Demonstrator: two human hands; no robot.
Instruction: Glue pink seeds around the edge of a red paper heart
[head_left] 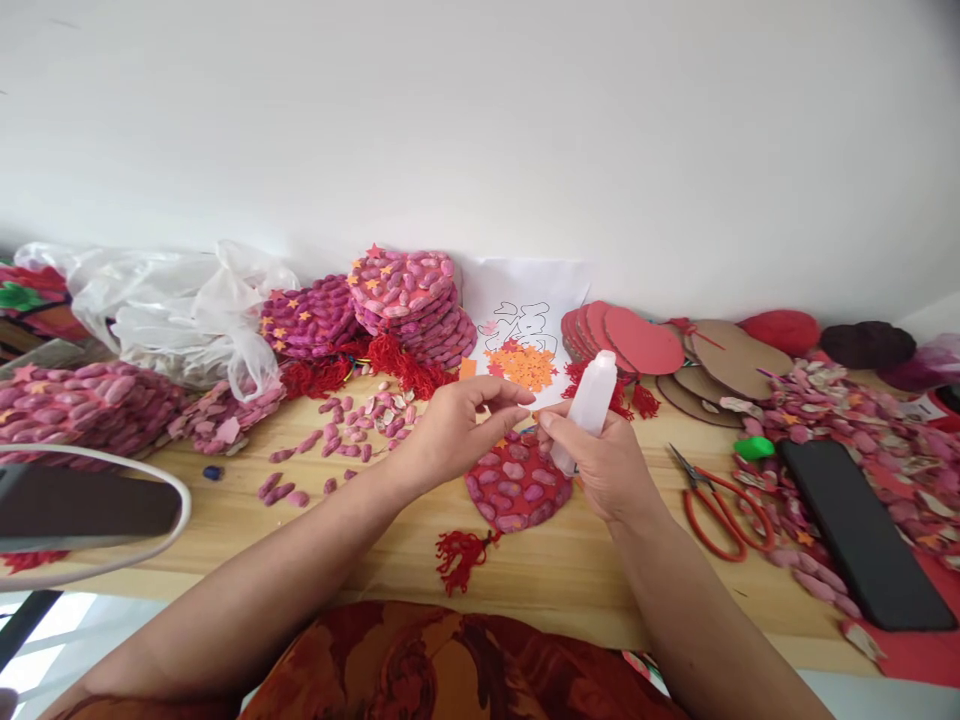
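Observation:
My right hand (609, 462) grips a small translucent white glue bottle (592, 396), tilted with its lower end toward my left fingertips. My left hand (459, 426) is closed in a pinch on something tiny that I cannot make out, right by the bottle's tip. Below both hands a red round disc (517, 484) lies on the wooden table (360, 540), partly covered with pink shell pieces, and a red tassel (463, 556) hangs from its near edge.
Finished pink-shell discs (405, 300) are stacked at the back, beside a plastic bag (180, 310). Loose pink shells (337, 430) lie to the left. Red scissors (720, 505), a black phone (862, 530), red and brown cardboard discs (660, 345) and a printed paper (525, 320) lie to the right.

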